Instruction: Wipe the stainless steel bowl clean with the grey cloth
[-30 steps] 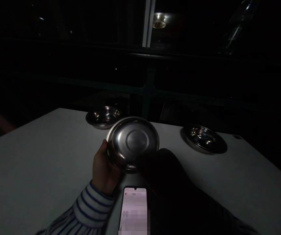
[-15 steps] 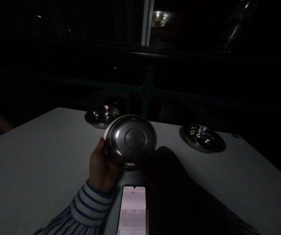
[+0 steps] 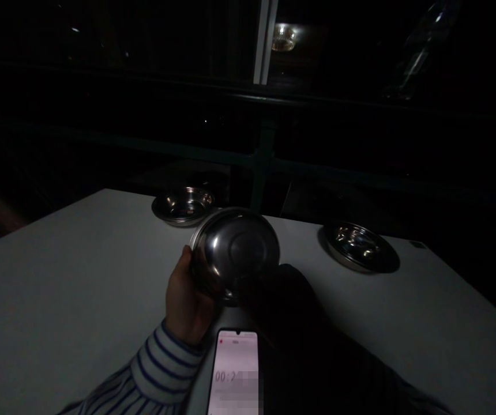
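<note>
My left hand (image 3: 185, 297) grips the left rim of a steel bowl (image 3: 235, 251), held tilted above the white table (image 3: 79, 276) with its underside facing me. My right hand (image 3: 285, 300) is a dark shape against the bowl's lower right side, perhaps covered by a dark cloth or glove. Its fingers cannot be made out in the dim light. My left sleeve is white with blue stripes.
A lit phone (image 3: 236, 372) showing a timer lies on the table near me. Two more steel bowls stand upright at the far edge, one at centre left (image 3: 183, 206), one at the right (image 3: 360, 246). Beyond the table all is dark, with a railing and a distant lamp.
The bowl has tilted slightly, and its underside now looks darker. Both hands stay on it in nearly the same place.
</note>
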Demonstrator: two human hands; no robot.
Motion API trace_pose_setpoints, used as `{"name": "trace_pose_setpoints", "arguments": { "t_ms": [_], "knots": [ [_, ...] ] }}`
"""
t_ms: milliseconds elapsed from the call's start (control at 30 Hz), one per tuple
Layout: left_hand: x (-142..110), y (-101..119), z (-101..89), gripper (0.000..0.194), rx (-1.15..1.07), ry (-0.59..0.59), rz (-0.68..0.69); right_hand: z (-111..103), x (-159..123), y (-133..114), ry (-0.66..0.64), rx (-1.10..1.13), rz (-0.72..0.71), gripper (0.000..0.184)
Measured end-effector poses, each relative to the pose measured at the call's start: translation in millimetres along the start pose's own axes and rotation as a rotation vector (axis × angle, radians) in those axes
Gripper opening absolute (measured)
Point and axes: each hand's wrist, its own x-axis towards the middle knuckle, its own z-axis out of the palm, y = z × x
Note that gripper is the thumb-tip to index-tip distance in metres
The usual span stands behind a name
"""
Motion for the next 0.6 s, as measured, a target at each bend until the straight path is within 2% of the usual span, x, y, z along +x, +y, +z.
{"name": "trace_pose_setpoints", "arguments": {
  "t_ms": [100,267,400,600],
  "knots": [
    [-0.7,-0.6,1.3,0.027,-0.021,-0.018,-0.045,4.4,-2.1,0.1,0.092,-0.042,0.001,0.032],
    [0.3,-0.7,-0.8,0.027,0.023,0.015,0.038,-6.7,5.7,-0.5,-0.006,0.0,-0.038,0.033],
    [1.2,-1.9,-2.6,0.026,-0.014,-0.023,-0.051,-9.8,7.8,-3.3,0.072,-0.075,0.009,0.032],
    [1.2,-0.3,-2.1,0.027,0.039,-0.012,0.039,-6.2,5.9,4.9,-0.006,-0.04,-0.093,0.027]
  ]
}}
